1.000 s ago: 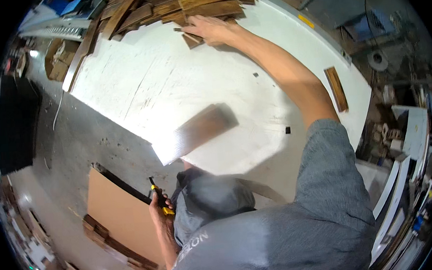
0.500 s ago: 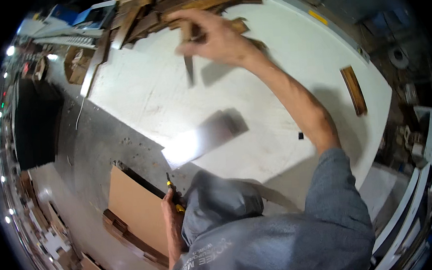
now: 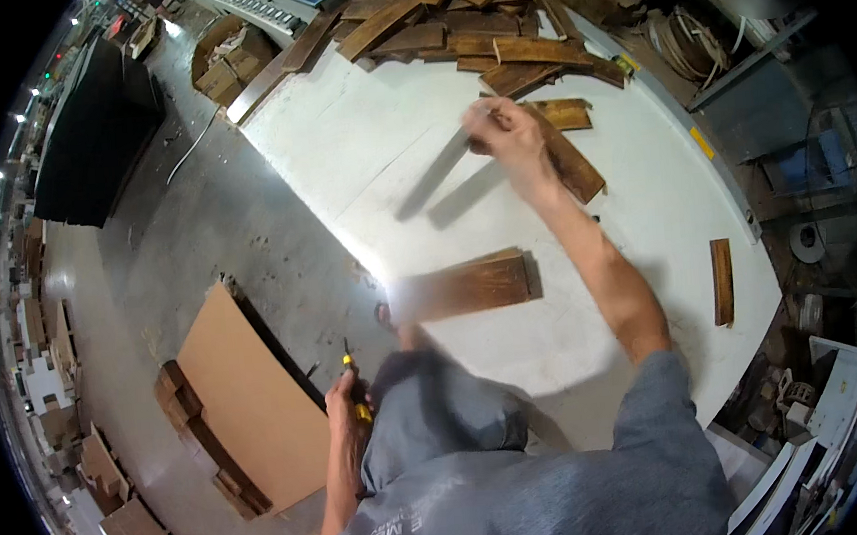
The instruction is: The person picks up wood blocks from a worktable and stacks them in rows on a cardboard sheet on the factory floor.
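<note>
My right hand [image 3: 509, 143] is raised over the far half of a white table [image 3: 342, 164]. Its fingers close on the end of a thin wooden slat [image 3: 429, 180], blurred by motion, which slants down to the left. My left hand [image 3: 343, 401], low beside my body, is wrapped round a slim yellow-and-black hand tool [image 3: 348, 361] with its narrow dark end pointing up; its exact kind is unclear. On the table's near edge lies a brown wooden board [image 3: 484, 285], its left end washed out by glare. Beyond my right wrist lies another brown slat [image 3: 572, 163].
A heap of brown wood pieces [image 3: 413, 40] covers the table's far end. One short piece [image 3: 723, 282] lies near the right edge. Left of me are a cardboard sheet [image 3: 249, 399] with wood pieces along it, and farther off a carton [image 3: 232, 58] and a dark bin [image 3: 91, 132].
My right hand has come nearer and its slat now slants to the left. The view has shifted, showing more of the wood heap. My left hand keeps the tool low at my side.
</note>
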### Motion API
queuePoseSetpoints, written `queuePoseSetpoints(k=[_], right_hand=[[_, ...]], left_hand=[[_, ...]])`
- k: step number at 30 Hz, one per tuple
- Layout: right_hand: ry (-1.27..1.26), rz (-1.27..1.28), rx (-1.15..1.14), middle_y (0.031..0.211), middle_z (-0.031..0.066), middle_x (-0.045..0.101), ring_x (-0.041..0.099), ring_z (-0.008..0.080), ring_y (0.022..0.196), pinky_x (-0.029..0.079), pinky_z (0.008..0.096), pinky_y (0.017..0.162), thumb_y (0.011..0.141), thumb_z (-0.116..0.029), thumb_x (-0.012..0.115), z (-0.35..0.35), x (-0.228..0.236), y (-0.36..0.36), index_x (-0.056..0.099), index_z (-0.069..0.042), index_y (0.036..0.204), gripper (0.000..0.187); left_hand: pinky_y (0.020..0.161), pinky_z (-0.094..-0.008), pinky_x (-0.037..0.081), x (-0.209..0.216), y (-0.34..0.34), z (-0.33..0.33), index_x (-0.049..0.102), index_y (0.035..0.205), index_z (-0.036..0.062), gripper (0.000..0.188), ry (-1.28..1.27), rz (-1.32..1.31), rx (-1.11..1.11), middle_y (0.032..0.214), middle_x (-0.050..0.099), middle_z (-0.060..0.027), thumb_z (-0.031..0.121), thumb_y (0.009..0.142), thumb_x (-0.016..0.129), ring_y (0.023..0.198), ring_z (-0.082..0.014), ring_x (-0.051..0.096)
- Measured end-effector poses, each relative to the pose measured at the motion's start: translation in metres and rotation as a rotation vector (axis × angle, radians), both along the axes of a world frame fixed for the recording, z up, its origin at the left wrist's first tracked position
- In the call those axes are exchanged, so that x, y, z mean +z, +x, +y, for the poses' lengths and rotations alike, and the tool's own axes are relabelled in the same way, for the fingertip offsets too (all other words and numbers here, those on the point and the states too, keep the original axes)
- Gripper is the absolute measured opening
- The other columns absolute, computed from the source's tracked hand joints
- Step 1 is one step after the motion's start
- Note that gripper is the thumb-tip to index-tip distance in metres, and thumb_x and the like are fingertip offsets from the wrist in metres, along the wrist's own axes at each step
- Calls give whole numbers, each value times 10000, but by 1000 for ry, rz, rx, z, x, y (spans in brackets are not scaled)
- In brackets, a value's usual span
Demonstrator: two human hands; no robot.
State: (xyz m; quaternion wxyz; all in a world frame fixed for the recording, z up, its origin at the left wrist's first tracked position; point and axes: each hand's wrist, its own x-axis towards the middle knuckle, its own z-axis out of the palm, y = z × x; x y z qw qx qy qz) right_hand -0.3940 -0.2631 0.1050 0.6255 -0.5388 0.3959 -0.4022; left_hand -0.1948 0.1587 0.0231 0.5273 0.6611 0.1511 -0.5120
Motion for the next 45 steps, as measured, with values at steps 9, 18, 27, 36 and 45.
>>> queuePoseSetpoints(k=[9, 18, 27, 36, 45], right_hand=[[-771, 341, -8, 1116, 158, 600, 641, 228, 1005, 574, 354, 801, 753, -285, 882, 34, 34, 29, 612, -25, 1167, 558], [-213, 460, -60, 735, 94, 613, 632, 176, 604, 511, 321, 467, 994, -487, 587, -34, -9, -2, 629, 20, 842, 531], [-697, 1068, 276, 1163, 217, 618, 560, 335, 1154, 476, 478, 971, 882, -438, 706, 23, -41, 58, 619, 11, 1271, 601], [-1032, 764, 1136, 1331, 200, 525, 445, 370, 1286, 409, 494, 1109, 715, -224, 826, 39, -26, 111, 534, -136, 1436, 783], [-1026, 627, 1074, 1176, 181, 570, 509, 341, 1080, 468, 450, 951, 720, -203, 834, 80, -55, 169, 568, -50, 1383, 731]], left_hand=[[459, -295, 460, 2, 2, -6, 560, 994, 66, 216, -2, -10, -16, 776, 614, -67, 281, 1015, 571, 543, -154, 562], [437, -284, 460, 2, 10, -6, 567, 964, 49, 252, -1, -42, 29, 778, 612, -61, 292, 1027, 557, 527, -137, 564], [453, -263, 474, 8, 16, -4, 563, 991, 12, 254, -63, -26, 110, 780, 614, -67, 263, 1027, 560, 557, -124, 570], [475, -247, 475, 31, 23, -26, 485, 1365, -44, 423, -272, 61, 184, 835, 596, -50, 217, 1038, 543, 591, -117, 559], [517, -246, 458, 46, 39, -71, 407, 1505, -41, 562, -405, 29, 49, 827, 585, -36, 204, 1019, 551, 615, -107, 561]])
